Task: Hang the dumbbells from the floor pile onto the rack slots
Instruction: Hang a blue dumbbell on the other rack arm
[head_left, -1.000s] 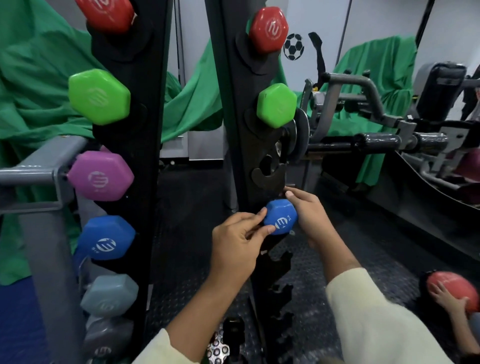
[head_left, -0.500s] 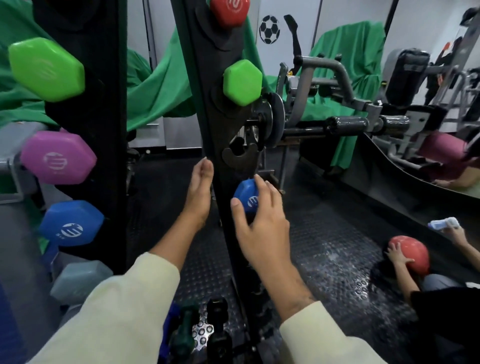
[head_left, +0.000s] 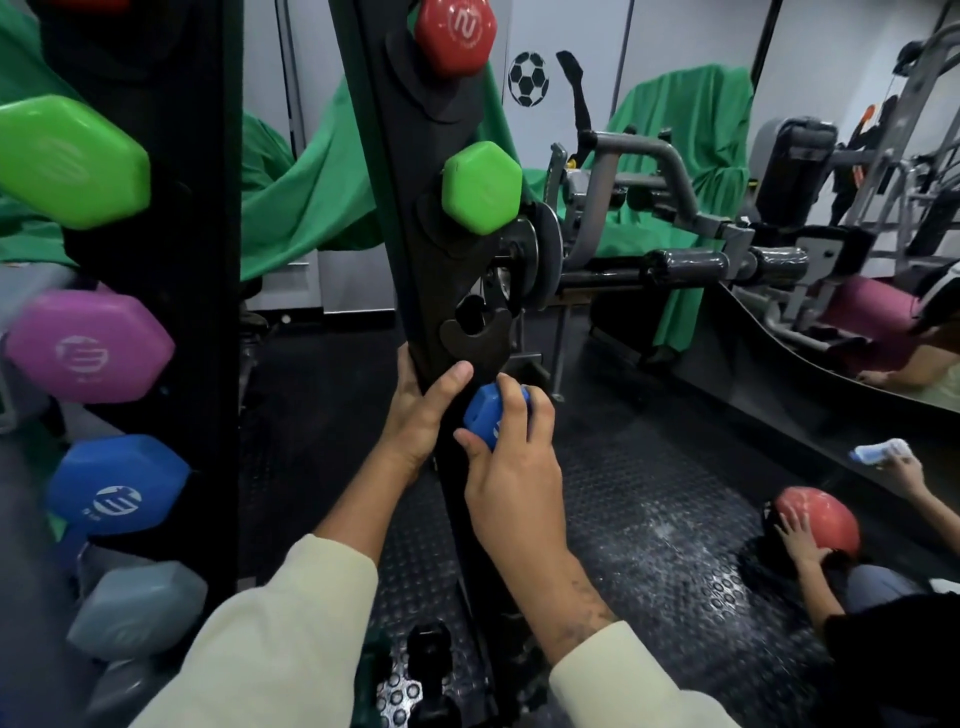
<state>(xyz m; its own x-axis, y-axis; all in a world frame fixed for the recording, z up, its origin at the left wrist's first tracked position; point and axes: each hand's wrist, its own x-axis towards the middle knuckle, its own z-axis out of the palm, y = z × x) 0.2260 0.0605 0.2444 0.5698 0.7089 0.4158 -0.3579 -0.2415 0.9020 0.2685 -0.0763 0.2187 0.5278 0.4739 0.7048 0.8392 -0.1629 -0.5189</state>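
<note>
A small blue dumbbell (head_left: 485, 421) sits against the right black rack upright (head_left: 410, 218), just below an empty hook slot (head_left: 475, 332). My right hand (head_left: 511, 462) is wrapped over its blue head from the right. My left hand (head_left: 423, 410) grips the upright's left edge, thumb lying across the front next to the dumbbell. Above on the same upright hang a green dumbbell (head_left: 480, 189) and a red dumbbell (head_left: 454, 34). The left upright (head_left: 156, 260) carries green (head_left: 67, 161), purple (head_left: 88, 345), blue (head_left: 119, 486) and grey (head_left: 137, 608) heads.
Black dumbbells (head_left: 431, 649) lie on the studded rubber floor between my arms. Another person (head_left: 857, 587) crouches at lower right with hands on a red ball (head_left: 818, 519). A grey weight machine (head_left: 670, 254) and green cloth stand behind the rack.
My left hand has moved from open beside the upright to gripping its edge. My right hand has stayed on the blue dumbbell and closed further over it.
</note>
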